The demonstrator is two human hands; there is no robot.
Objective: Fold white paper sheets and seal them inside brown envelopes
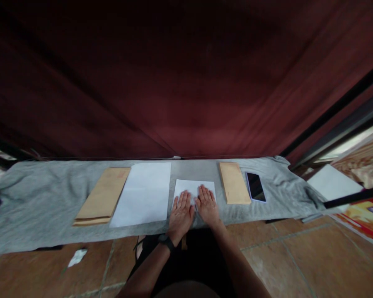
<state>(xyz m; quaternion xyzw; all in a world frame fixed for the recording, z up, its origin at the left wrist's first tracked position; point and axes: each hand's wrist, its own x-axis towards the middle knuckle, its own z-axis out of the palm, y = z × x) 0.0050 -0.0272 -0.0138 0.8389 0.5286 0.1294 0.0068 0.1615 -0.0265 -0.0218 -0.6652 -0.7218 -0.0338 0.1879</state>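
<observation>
Left hand (pixel 181 212) and right hand (pixel 207 205), grips spread flat, rest on the small paper (pixel 194 188) near the front edge of the bench (pixel 194 169).

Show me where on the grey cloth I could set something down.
Widest bare cloth: left of the left brown envelopes, rumpled, and right of the phone. A smaller patch lies beyond the small white paper. The middle is crowded: left hand and right hand rest on that paper, between the large sheet and right brown envelopes.

White paper (pixel 194 187), lying flat, on grey cloth (pixel 194 169)
</observation>
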